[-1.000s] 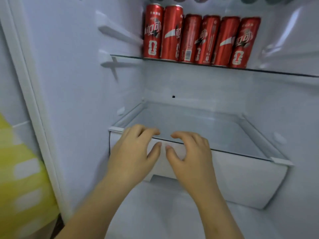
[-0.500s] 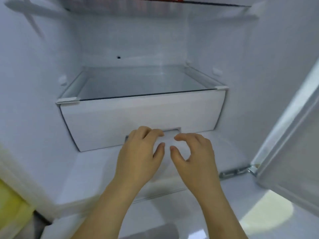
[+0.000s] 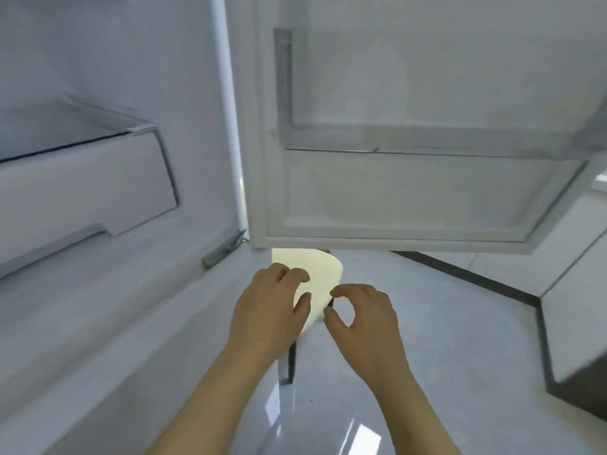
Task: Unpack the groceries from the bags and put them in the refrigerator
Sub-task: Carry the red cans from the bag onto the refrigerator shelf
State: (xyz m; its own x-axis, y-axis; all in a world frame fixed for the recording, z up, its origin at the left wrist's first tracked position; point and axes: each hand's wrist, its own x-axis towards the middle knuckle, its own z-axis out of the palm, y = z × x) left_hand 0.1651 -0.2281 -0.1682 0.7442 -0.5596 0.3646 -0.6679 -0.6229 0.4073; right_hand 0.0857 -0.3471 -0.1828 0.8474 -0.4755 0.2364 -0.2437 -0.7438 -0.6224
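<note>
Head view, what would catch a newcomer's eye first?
The left hand and right hand hover side by side at lower centre, fingers loosely curled, holding nothing. Above them hangs the open fridge door; the white drawer sits at far left.

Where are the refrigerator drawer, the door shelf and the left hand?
refrigerator drawer (image 3: pixel 82 188): head view, on its white front panel.
door shelf (image 3: pixel 427 137): head view, on its clear front rail.
left hand (image 3: pixel 264 310): head view, on the back of the hand.
</note>
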